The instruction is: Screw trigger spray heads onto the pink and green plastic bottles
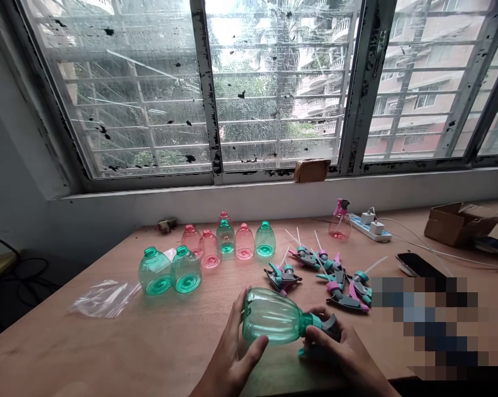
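My left hand grips the body of a green see-through spray bottle that lies sideways just above the wooden table. Its neck points right. My right hand is closed on the grey and teal trigger sprayer head at that neck. A heap of loose sprayer heads with white dip tubes lies just beyond my hands. Further back stand several empty green and pink bottles without heads.
An assembled pink spray bottle stands near a white power strip at the back. A phone and a cardboard box lie to the right. A clear plastic bag lies at the left. A window ledge runs behind.
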